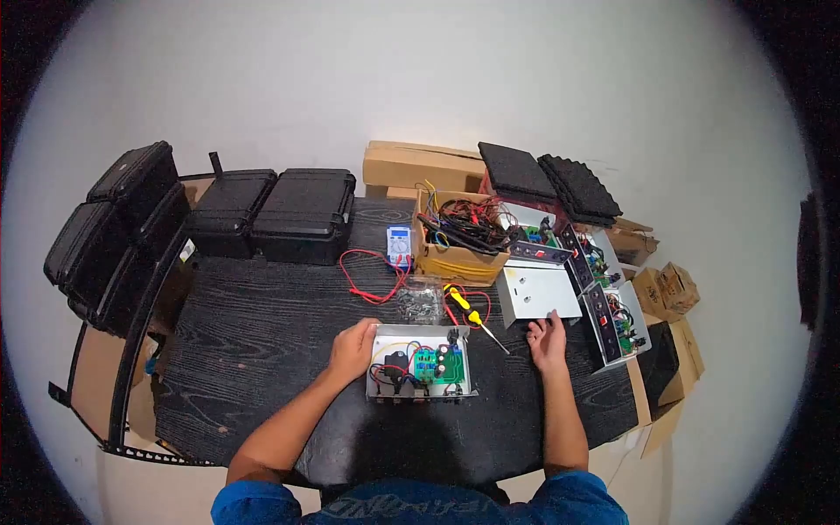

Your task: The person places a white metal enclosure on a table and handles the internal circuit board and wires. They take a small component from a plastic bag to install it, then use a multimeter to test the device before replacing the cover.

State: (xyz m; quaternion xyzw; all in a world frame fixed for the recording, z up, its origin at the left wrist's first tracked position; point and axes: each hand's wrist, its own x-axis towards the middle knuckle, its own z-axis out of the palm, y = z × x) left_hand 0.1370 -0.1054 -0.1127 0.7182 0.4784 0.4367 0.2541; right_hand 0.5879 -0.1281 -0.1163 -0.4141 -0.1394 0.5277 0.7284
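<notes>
My left hand [354, 347] grips the upper left corner of an open white metal enclosure [394, 332] lying on the black table. Inside it sit a green circuit board [451, 367], a black transformer-like part [396, 363] and several coloured wires. My right hand [549, 344] is palm up with fingers apart, its fingertips at the near edge of a white metal cover [547, 293]. Between the hands lies a yellow-and-black screwdriver [464, 304], its shaft pointing toward my right hand. A clear bag of small screws [420, 302] rests just beyond the enclosure.
A multimeter [399, 241] with red leads stands against a cardboard box [464, 265] full of cables. More open enclosures [626, 319] with boards line the table's right side. Black hard cases [302, 206] stand at the back left. Dark foam sheets [518, 171] lie at the back right.
</notes>
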